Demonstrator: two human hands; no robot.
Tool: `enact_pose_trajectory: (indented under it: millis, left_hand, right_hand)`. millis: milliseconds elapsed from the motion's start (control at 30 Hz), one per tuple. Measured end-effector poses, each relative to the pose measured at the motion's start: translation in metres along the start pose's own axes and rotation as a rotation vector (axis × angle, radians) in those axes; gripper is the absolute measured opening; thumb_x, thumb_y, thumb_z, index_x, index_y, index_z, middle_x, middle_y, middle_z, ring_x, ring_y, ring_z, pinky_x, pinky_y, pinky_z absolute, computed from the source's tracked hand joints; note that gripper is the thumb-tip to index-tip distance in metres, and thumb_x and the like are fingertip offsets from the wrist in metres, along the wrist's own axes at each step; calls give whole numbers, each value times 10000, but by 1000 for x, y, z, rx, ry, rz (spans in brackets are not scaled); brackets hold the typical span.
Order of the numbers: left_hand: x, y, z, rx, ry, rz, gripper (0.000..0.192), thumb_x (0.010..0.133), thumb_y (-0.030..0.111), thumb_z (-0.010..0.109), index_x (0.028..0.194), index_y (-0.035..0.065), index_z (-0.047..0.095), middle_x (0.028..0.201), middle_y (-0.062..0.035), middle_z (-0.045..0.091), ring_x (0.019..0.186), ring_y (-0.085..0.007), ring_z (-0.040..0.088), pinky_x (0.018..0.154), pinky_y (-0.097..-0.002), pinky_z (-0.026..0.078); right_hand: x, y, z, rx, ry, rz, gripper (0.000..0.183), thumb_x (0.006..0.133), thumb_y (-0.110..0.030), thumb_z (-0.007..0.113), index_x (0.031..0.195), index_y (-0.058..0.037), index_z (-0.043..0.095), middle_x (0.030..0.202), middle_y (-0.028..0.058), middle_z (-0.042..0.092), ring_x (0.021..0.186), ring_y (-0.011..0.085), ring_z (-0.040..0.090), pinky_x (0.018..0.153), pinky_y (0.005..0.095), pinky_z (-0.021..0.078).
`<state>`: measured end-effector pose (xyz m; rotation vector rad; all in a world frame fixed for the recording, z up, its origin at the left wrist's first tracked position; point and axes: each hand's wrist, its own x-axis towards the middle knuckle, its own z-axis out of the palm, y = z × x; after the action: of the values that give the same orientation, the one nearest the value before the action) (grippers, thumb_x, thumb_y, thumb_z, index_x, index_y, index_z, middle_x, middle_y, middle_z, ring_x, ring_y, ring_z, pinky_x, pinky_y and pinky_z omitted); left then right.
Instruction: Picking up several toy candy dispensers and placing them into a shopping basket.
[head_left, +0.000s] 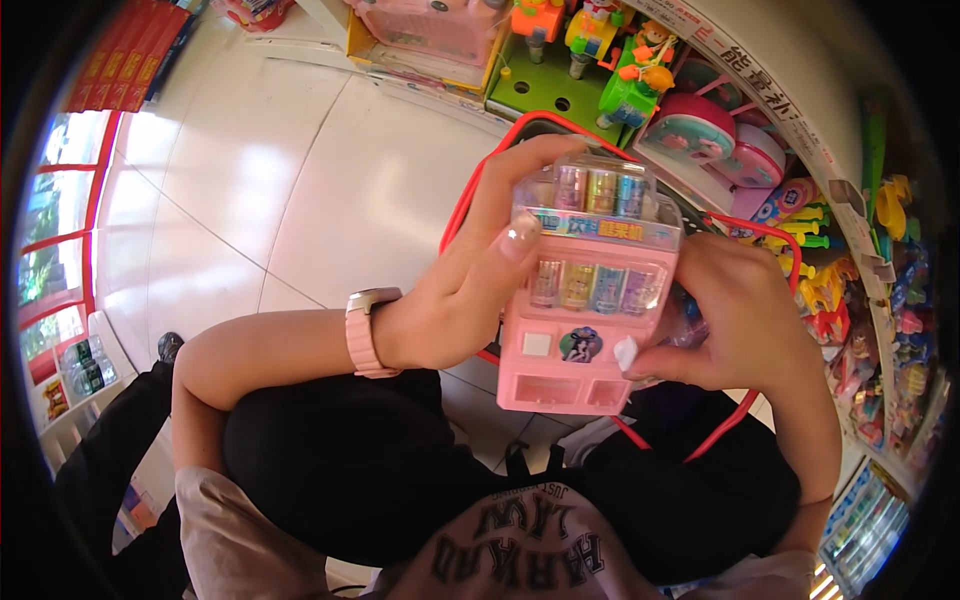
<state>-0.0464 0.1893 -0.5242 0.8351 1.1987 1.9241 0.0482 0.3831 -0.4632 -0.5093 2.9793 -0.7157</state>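
My left hand (457, 277), a pink-strapped watch (367, 330) on its wrist, grips the upper left side of a pink toy vending machine (574, 394). The thumb presses the front edge while the fingers reach over the top. My right hand (750, 322) supports the right side, its thumb at a white knob (625, 352) low on the front. Small colourful cylinders (592, 289) show behind the clear windows, and the header bears writing. The machine is held tilted above a red-rimmed shopping basket (466, 196), hiding most of it.
Shelves of toys curve along the right, including yellow and green toys in a green stand (540, 97) and pink domed packs (690, 127). Tiled floor (360, 187) lies left of the basket. Another person's dark-trousered leg (112, 450) is at lower left, near bottles (88, 364).
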Motion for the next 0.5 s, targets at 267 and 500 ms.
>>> enact_pose_trajectory:
  millis: [267, 500]
  left_hand:
    - [1, -5, 0, 15, -162, 51, 793, 755, 26, 522, 1362, 43, 12, 1259, -159, 334, 1158, -207, 383, 959, -335, 336]
    - [-2, -2, -8, 285, -162, 97, 796, 729, 64, 578, 1359, 41, 92, 1324, -170, 250, 1204, -231, 347, 957, -341, 338]
  right_hand:
    - [-7, 4, -4, -28, -11, -5, 781, 540, -574, 719, 985, 44, 546, 656, 110, 565, 584, 268, 572, 523, 344, 462]
    - [-8, 1, -4, -60, -17, -4, 725, 569, -562, 710, 941, 41, 555, 643, 102, 560, 563, 252, 568, 503, 338, 457]
